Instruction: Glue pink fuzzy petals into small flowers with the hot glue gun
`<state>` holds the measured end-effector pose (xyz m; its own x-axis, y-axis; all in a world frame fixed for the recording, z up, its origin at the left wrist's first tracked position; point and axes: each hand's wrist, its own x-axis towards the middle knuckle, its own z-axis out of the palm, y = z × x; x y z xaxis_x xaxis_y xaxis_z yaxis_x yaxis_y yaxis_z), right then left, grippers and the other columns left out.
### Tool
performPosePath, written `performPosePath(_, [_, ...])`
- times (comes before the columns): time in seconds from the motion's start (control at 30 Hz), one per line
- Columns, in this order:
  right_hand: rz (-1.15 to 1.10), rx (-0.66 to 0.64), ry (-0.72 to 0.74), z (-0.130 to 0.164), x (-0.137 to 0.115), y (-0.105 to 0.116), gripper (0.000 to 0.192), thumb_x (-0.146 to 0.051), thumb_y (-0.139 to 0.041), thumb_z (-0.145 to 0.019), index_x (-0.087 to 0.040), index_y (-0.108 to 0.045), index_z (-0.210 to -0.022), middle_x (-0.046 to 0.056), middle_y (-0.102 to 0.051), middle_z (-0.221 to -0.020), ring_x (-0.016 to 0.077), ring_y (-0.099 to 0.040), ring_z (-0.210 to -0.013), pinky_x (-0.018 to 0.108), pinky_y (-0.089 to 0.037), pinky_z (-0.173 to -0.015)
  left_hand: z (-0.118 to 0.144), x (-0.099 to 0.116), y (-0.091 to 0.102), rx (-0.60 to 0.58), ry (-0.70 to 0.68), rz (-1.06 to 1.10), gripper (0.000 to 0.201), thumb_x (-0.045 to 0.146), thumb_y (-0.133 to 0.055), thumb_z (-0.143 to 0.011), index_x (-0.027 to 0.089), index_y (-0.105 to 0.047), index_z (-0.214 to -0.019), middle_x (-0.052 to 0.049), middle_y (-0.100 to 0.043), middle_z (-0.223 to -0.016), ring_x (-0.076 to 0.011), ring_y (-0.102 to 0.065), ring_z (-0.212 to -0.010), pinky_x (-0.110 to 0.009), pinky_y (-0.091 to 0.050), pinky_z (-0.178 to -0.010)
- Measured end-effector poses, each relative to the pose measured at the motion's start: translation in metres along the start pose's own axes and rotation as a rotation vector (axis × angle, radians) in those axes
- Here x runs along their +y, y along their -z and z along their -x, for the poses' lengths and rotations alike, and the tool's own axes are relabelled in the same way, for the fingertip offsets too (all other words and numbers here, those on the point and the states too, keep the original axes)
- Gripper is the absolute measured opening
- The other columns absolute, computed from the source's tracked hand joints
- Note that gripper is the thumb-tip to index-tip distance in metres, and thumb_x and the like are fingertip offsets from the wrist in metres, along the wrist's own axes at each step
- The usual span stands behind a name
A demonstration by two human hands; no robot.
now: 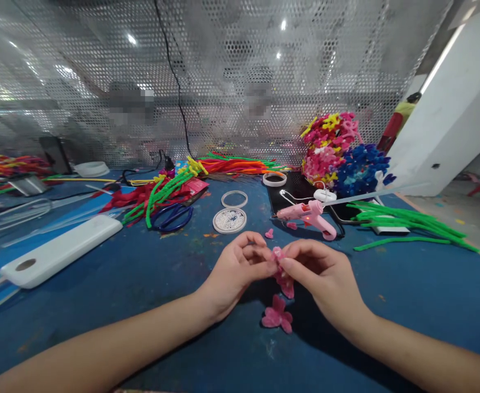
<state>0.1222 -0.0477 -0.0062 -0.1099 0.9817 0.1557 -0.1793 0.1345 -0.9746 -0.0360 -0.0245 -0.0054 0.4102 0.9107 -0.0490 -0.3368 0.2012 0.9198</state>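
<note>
Between my two hands, just above the blue table, is a pink fuzzy pipe-cleaner flower (285, 283). My left hand (240, 273) pinches it from the left with thumb and forefinger. From the right, the thumb and forefinger of my right hand (325, 278) close on the same flower, and the fingertips hide part of it. Below them a second pink pipe-cleaner flower (278, 315) lies flat on the table. A small pink petal piece (269, 233) rests just beyond my fingers. Behind my right hand a pink glue gun (309, 214) stands with a clear glue stick in its back.
A round dish of white beads (229, 220) and blue-handled scissors (172, 217) lie ahead. Green pipe cleaners (412, 224) spread at right. Finished pipe-cleaner bunches (332, 147) stand before a perforated metal screen (232, 76). A long white device (62, 250) lies at left.
</note>
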Motion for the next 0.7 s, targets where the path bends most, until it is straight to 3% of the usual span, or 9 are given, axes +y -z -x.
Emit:
performPosePath(0.13, [-0.017, 0.061, 0.022, -0.001, -0.002, 0.017, 0.019, -0.035, -0.071, -0.073, -0.019, -0.060, -0.071, -0.001, -0.061, -0.067, 0.0101, -0.054, -0.053, 0.023, -0.045, -0.047, 0.001, 0.018, 0.004, -0.080, 0.079, -0.595, 0.025, 0.021, -0.075, -0.066, 0.016, -0.055, -0.080, 0.002, -0.060, -0.075, -0.0093, -0.056, -0.065, -0.018, -0.043, -0.058])
performPosePath(0.23, [-0.034, 0.079, -0.021, -0.002, 0.001, 0.031, 0.019, -0.035, -0.071, -0.074, -0.019, -0.060, -0.074, 0.000, -0.061, -0.068, 0.0106, -0.054, -0.054, 0.022, -0.044, -0.046, 0.005, 0.032, 0.004, -0.164, 0.236, -0.841, 0.018, 0.033, -0.065, -0.074, 0.016, -0.057, -0.077, 0.003, -0.057, -0.061, -0.0084, -0.050, -0.052, -0.017, -0.036, -0.048])
performPosePath(0.3, [-0.036, 0.049, -0.072, -0.004, 0.003, 0.038, 0.020, -0.035, -0.071, -0.074, -0.019, -0.060, -0.074, -0.001, -0.061, -0.066, 0.0104, -0.054, -0.054, 0.022, -0.045, -0.048, 0.008, 0.035, 0.004, -0.248, 0.370, -0.879, 0.017, 0.031, -0.065, -0.072, 0.017, -0.057, -0.079, 0.003, -0.059, -0.059, -0.0097, -0.052, -0.051, -0.017, -0.038, -0.048])
performPosePath(0.37, [-0.038, 0.002, -0.111, -0.006, 0.003, 0.041, 0.021, -0.035, -0.071, -0.074, -0.018, -0.059, -0.073, -0.001, -0.062, -0.064, 0.0100, -0.055, -0.054, 0.022, -0.044, -0.048, 0.012, 0.032, 0.002, -0.280, 0.416, -0.891, 0.015, 0.026, -0.064, -0.069, 0.018, -0.055, -0.079, 0.003, -0.060, -0.060, -0.0105, -0.055, -0.052, -0.018, -0.040, -0.049])
performPosePath(0.57, [-0.126, -0.109, -0.174, -0.002, -0.002, 0.032, 0.023, -0.034, -0.072, -0.072, -0.017, -0.056, -0.071, -0.001, -0.064, -0.065, 0.0111, -0.061, -0.054, 0.025, -0.051, -0.055, 0.018, 0.018, 0.001, -0.275, 0.296, -0.898, 0.014, 0.018, -0.062, -0.066, 0.018, -0.055, -0.079, 0.004, -0.059, -0.065, -0.0094, -0.054, -0.056, -0.017, -0.040, -0.051])
performPosePath(0.7, [-0.159, -0.115, -0.179, 0.000, -0.002, 0.030, 0.020, -0.033, -0.071, -0.075, -0.018, -0.057, -0.073, -0.001, -0.064, -0.061, 0.0140, -0.065, -0.062, 0.024, -0.052, -0.055, 0.014, 0.018, 0.001, -0.217, 0.260, -0.745, 0.019, 0.015, -0.066, -0.066, 0.017, -0.051, -0.077, 0.003, -0.063, -0.067, -0.0091, -0.054, -0.058, -0.018, -0.040, -0.054])
